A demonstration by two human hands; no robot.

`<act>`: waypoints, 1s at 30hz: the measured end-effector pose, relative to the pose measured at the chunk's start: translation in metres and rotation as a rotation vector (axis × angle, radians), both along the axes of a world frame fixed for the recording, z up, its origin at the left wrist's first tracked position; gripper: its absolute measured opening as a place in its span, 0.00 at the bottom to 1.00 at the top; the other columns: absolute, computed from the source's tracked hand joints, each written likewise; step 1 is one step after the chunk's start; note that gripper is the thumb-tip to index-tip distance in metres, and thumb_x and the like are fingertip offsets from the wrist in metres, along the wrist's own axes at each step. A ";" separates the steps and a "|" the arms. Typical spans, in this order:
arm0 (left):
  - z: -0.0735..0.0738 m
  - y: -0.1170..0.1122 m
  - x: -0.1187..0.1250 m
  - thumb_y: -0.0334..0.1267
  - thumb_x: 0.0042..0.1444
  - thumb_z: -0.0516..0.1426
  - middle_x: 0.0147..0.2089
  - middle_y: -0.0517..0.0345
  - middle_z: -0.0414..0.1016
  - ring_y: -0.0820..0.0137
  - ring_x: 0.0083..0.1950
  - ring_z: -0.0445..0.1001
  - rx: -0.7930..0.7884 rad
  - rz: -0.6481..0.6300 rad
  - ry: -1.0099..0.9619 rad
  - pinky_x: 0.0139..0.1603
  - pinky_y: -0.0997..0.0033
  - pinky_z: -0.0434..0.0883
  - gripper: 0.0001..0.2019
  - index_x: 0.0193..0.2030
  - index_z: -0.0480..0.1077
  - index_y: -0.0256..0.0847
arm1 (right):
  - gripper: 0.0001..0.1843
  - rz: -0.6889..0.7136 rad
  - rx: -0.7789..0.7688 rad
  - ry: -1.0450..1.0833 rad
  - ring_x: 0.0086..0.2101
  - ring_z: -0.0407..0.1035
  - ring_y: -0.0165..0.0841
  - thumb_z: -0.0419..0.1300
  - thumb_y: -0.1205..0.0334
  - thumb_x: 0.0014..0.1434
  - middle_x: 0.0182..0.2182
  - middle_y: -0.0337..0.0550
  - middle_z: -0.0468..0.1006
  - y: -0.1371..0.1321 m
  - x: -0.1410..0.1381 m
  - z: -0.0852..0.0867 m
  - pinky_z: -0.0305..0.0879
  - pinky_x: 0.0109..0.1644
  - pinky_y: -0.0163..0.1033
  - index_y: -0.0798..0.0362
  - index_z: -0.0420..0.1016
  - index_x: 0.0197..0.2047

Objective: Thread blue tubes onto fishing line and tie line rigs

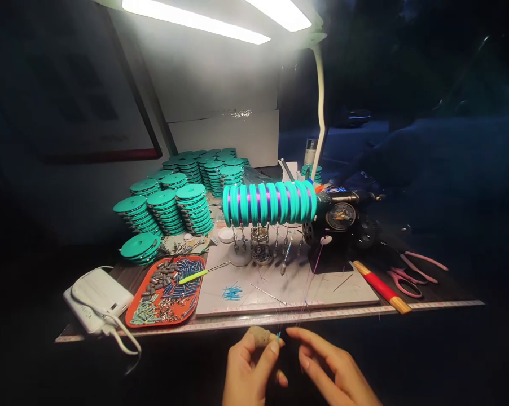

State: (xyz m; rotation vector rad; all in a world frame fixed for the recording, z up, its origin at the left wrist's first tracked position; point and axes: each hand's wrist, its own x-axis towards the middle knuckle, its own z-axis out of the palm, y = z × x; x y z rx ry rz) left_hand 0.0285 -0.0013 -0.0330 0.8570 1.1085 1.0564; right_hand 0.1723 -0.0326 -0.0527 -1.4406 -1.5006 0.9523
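Note:
My left hand [250, 369] is low in the view in front of the table edge, its thumb and fingers closed on a small brown cork-like piece [260, 336] with a tiny blue bit at its tip. My right hand [330, 369] is beside it, fingers slightly curled and apart, fingertips reaching toward that blue tip; thin lines run down from the winder toward the hands. A row of teal spools [269, 203] sits on a horizontal shaft of a black hand-crank winder [341, 217] at the table's middle.
Stacks of teal spools [170, 211] fill the back left. An orange tray [167, 293] holds small tubes and beads. A white power bank [97, 296] lies at the left edge. Pink scissors [411, 273] and a red-yellow tool [381, 287] lie right. A lamp [220, 20] glows overhead.

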 end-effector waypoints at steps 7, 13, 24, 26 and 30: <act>-0.001 0.008 0.001 0.48 0.43 0.61 0.28 0.60 0.60 0.79 0.20 0.59 0.142 -0.254 0.138 0.15 0.79 0.61 0.16 0.21 0.73 0.34 | 0.16 0.081 0.125 0.057 0.46 0.68 0.38 0.51 0.60 0.59 0.46 0.47 0.74 0.012 0.003 0.029 0.66 0.47 0.37 0.49 0.72 0.48; 0.003 0.014 -0.007 0.50 0.41 0.62 0.28 0.61 0.59 0.75 0.26 0.60 0.165 -0.423 0.004 0.25 0.75 0.60 0.16 0.22 0.75 0.37 | 0.13 0.006 0.046 0.336 0.39 0.69 0.37 0.55 0.54 0.56 0.38 0.43 0.76 0.010 -0.001 0.035 0.66 0.43 0.38 0.44 0.75 0.43; 0.006 0.006 -0.012 0.45 0.48 0.59 0.33 0.56 0.61 0.66 0.38 0.61 0.367 -0.312 0.117 0.43 0.68 0.60 0.10 0.27 0.75 0.41 | 0.09 0.252 -0.415 1.112 0.21 0.56 0.21 0.66 0.60 0.45 0.22 0.35 0.66 0.028 -0.007 0.032 0.52 0.26 0.27 0.54 0.76 0.31; 0.008 0.006 -0.011 0.44 0.47 0.60 0.33 0.57 0.61 0.68 0.38 0.61 0.381 -0.263 0.118 0.42 0.71 0.59 0.10 0.26 0.75 0.40 | 0.07 0.308 -0.348 1.166 0.20 0.53 0.22 0.65 0.61 0.45 0.20 0.34 0.63 0.030 -0.010 0.033 0.50 0.24 0.28 0.55 0.73 0.27; 0.004 0.005 -0.005 0.46 0.44 0.62 0.26 0.59 0.63 0.79 0.24 0.58 0.011 -0.363 -0.238 0.27 0.79 0.56 0.13 0.25 0.74 0.37 | 0.04 0.306 -0.253 1.194 0.21 0.55 0.23 0.62 0.63 0.49 0.21 0.35 0.63 0.030 -0.014 0.032 0.52 0.26 0.29 0.55 0.72 0.28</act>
